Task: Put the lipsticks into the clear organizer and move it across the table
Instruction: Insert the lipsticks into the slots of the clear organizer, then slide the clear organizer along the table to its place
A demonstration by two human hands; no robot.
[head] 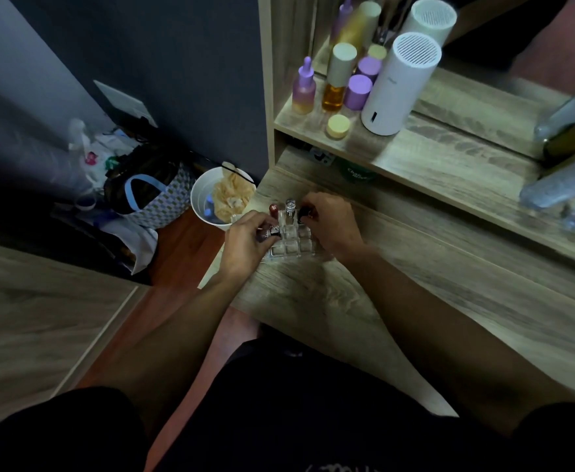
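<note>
Writing first: a green label (356,174) under the shelf shows pale lettering, too blurred to read, and the white cylinder (400,84) on the shelf carries a small grey mark, also unreadable. Down on the wood-grain table (330,301), the clear organizer (291,241) sits near the left edge, a glassy grid of square cells, most of them bare. Both hands are right on it. The left hand (245,247) closes its fingertips around a dark, glossy lipstick (272,232) at the organizer's left side, just over the near-left cells. The right hand (333,226) pinches a black-capped lipstick (304,214) at the far-right corner of the grid. Between the 2 hands, a clear-topped tube (290,207) stands upright in the back row, and a red-capped lipstick (273,210) stands beside it at the far left. Whether either held lipstick is already seated in a cell cannot be told. On the shelf above, a purple dropper bottle (304,86), an amber bottle (336,80) and a round yellow jar (338,126) stand together. Beside the table, on the floor, a white bucket (199,199) holds crumpled tan material.
</note>
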